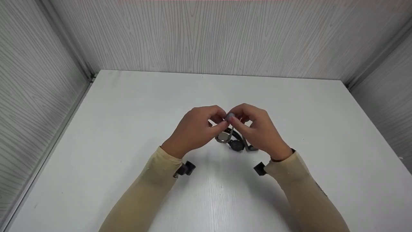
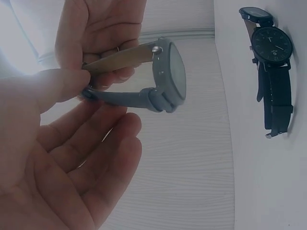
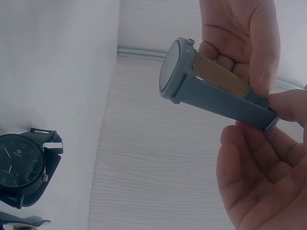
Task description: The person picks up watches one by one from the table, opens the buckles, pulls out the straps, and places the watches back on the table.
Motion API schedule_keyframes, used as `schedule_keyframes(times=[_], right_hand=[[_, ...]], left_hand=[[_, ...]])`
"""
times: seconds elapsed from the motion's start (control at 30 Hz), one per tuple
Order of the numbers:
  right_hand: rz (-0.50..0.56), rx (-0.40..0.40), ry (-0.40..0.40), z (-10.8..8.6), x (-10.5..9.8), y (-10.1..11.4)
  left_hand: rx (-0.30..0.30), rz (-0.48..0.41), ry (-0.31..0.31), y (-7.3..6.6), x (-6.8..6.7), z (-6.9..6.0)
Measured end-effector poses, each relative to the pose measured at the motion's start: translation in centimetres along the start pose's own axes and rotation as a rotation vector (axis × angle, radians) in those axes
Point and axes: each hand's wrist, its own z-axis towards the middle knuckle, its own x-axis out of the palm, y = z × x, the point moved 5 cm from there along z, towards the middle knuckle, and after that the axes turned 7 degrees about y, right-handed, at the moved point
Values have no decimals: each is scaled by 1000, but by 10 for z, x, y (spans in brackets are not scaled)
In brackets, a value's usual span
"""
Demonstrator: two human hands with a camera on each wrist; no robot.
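Note:
A wristwatch with a grey strap, tan on its inner side [image 2: 127, 60], hangs between my two hands above the table. Its round pale face [image 3: 170, 69] points away from the fingers, and the strap forms a loop. My left hand [image 1: 201, 129] pinches the strap ends near the buckle between thumb and fingers. From the other side, my right hand [image 1: 257, 127] pinches the same end of the strap. The fingertips cover most of the buckle, so whether it is fastened cannot be told. Below lies a black wristwatch [image 2: 272, 45] with a dark dial.
Another dark-cased watch [image 2: 256, 16] lies against the black one on the white table [image 1: 145, 93]. Pale wood-grain panels [image 1: 206, 38] stand at the back and both sides. Small black blocks [image 1: 260, 169] stick out from both sleeve cuffs.

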Motion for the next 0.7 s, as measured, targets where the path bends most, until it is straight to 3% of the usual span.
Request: schedule_keyframes(times=[0.43,0.7], right_hand=[[-30,-29,19,0,1,1],[-39,-63,9,0,0,2]], left_hand=[[0,11,18,0,1,0],[32,19,1,-1,1,0]])
